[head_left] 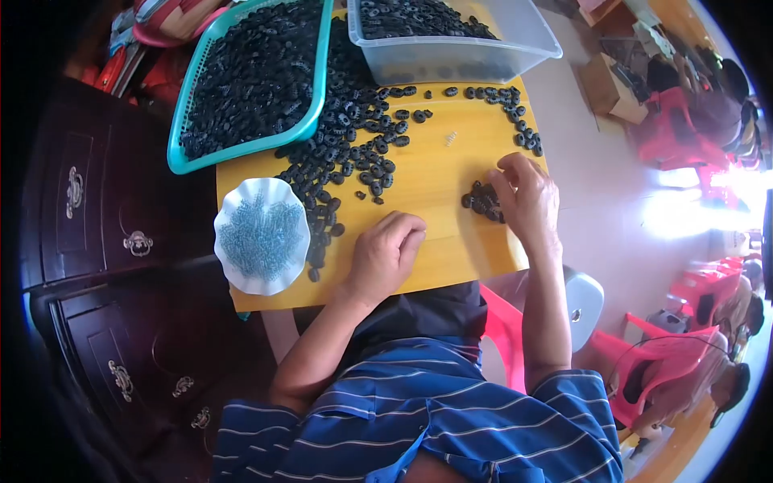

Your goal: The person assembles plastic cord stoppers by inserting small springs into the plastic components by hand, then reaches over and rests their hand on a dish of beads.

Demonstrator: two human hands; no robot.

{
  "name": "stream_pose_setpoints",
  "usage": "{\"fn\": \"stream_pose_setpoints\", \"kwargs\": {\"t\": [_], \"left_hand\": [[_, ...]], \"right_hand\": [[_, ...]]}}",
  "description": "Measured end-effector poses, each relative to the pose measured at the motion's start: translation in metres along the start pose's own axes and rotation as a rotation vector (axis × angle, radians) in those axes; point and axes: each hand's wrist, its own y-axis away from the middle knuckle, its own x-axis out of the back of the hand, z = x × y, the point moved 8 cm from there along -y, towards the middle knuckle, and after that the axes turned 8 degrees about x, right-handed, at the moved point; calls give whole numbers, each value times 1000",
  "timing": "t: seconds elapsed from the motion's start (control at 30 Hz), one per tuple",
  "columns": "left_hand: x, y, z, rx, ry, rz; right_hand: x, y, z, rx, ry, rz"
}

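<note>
My left hand [388, 254] rests on the yellow tabletop [451, 249] in a closed fist; whatever its fingers hold, if anything, is hidden. My right hand [529, 201] is at the table's right side, fingers curled and thumb near the index finger; I cannot make out anything between them. Beside it lies a small heap of black oval plastic pieces [481, 199]. More loose black pieces [338, 153] spread across the table beyond my left hand. A few tiny springs [451, 139] lie between the hands, farther back. Many small springs [262, 233] fill a white scalloped bowl [228, 270] at the left.
A green basket [320, 72] and a clear plastic bin [451, 64], both holding black pieces, stand at the back. Dark cabinets [121, 193] flank the left side. On the right are a grey stool [584, 302], pink chairs [672, 129] and other people seated.
</note>
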Motion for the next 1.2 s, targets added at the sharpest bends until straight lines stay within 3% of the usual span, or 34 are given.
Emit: {"fn": "stream_pose_setpoints", "kwargs": {"t": [0.07, 0.27, 0.5, 0.57, 0.6, 0.67, 0.77, 0.97, 1.2], "left_hand": [[0, 4, -1, -18, 8, 10], [3, 6, -11, -6, 50, -21], [5, 6, -13, -9, 94, -17], [8, 7, -14, -14, 165, 11], [9, 8, -16, -7, 170, 19], [8, 10, -29, 147, 300, 5], [18, 8, -28, 242, 441, 42], [40, -3, 2, 146, 367, 96], [30, -13, 33, -27, 278, 89]], "right_hand": [[-4, -7, 6, -86, 94, -150], [-27, -20, 23, -148, 227, -322], [-25, -36, 16, -69, 286, -255], [-22, -33, 13, -159, -13, -211], [-23, -30, 11, -153, -9, -220], [-33, -21, 3, -219, -728, -168], [-51, 7, -23, -279, -1217, -256], [-82, 45, -41, -382, -1630, -341], [-89, 58, -41, -468, -1702, -270]]}}
